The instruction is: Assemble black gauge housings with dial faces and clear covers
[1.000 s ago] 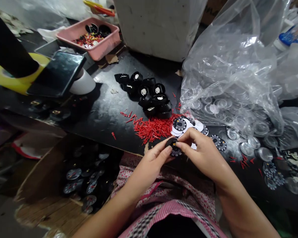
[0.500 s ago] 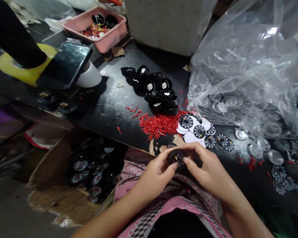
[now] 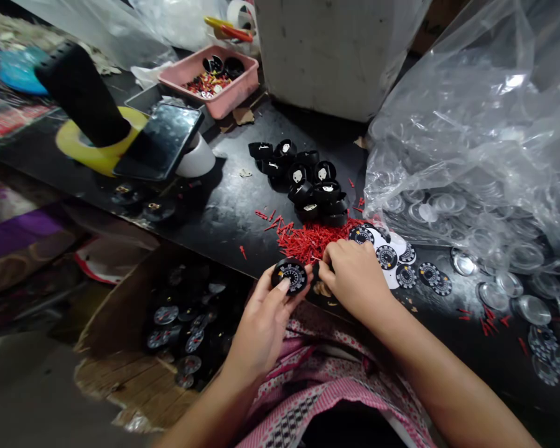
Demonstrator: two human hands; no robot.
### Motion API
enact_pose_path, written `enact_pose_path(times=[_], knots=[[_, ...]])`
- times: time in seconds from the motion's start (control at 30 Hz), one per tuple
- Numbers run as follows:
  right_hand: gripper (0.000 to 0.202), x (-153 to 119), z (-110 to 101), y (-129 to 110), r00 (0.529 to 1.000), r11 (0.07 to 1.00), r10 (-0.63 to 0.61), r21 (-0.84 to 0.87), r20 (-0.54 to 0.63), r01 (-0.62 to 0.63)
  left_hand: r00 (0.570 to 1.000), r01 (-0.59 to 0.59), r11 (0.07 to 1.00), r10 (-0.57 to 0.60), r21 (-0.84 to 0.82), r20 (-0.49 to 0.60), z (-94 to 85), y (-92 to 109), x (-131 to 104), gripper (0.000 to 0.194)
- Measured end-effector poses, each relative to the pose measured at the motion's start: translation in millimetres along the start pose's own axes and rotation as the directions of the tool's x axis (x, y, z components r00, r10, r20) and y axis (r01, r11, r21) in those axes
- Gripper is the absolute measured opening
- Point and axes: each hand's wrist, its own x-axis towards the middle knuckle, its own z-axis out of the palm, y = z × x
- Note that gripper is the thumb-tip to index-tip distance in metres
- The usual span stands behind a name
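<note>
Workbench [image 3: 224,202], black and scuffed, spans my remote view. On its right I see a clear plastic bag [image 3: 452,146] with transparent round covers [image 3: 443,202]; below the edge at left, a torn cardboard box [image 3: 102,379] holds finished-looking dials [image 3: 166,315]. Mid-bench sits a heap of black cup-shaped housings [image 3: 301,192]. My right hand [image 3: 354,274] is at the near side of piled red pointers [image 3: 298,242], fingers curled inward; I cannot tell whether thumb and forefinger pinch one. My left hand [image 3: 264,317], at the bench edge, grips a black dial gauge [image 3: 293,271]: thumb pressed on the lower face, other fingers behind, tips showing past its right rim. Loose dial discs [image 3: 406,277] lie just right of my right hand.
</note>
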Motion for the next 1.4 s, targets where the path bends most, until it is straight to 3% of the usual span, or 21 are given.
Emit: enact_pose_path(times=[0.23, 0.4, 0.5, 0.63, 0.8, 1.0, 1.23, 1.4], knots=[[0.012, -18.5, 0.4, 9.3, 0.993, 0.969, 0.032, 0.248, -0.115, -0.003, 0.996, -0.011, 1.0, 0.011, -0.011, 0.085, 21.0, -7.0, 12.8, 0.025], [0.013, -28.2, -0.4, 10.6, 0.968, 0.848, 0.13, 0.53, -0.213, 0.003, 0.992, -0.003, 0.988, 0.022, -0.152, 0.121, 25.4, -4.6, 9.1, 0.028], [0.012, -34.9, -6.7, 9.5, 0.96, 0.771, 0.139, 0.635, -0.241, 0.048, 0.994, -0.02, 0.992, 0.033, -0.128, 0.101, 24.8, -2.5, 8.3, 0.04], [0.012, -40.4, -15.0, 7.4, 0.965, 0.777, 0.022, 0.612, -0.262, 0.149, 0.996, -0.074, 0.991, 0.066, 0.113, 0.065, 25.3, -6.9, 10.2, 0.037], [0.012, -41.2, -18.0, 7.5, 0.97, 0.847, 0.02, 0.519, -0.241, 0.112, 0.988, -0.103, 0.931, 0.057, 0.349, 0.14, 30.9, -7.2, 4.2, 0.03], [0.012, -43.0, -21.2, 8.0, 0.975, 0.841, 0.04, 0.534, -0.218, 0.085, 0.984, -0.145, 0.903, 0.087, 0.404, 0.158, 34.6, 0.1, -0.5, 0.028], [0.018, -48.2, -22.3, 4.5, 0.983, 0.795, 0.076, 0.605, -0.168, 0.042, 0.958, -0.286, 0.819, 0.228, 0.498, 0.176, 34.1, -2.2, -1.4, 0.017], [0.023, -52.7, -18.0, 0.4, 0.98, 0.748, 0.115, 0.663, -0.165, 0.024, 0.943, -0.331, 0.744, 0.28, 0.581, 0.179, 31.1, 1.2, -5.9, 0.026]])
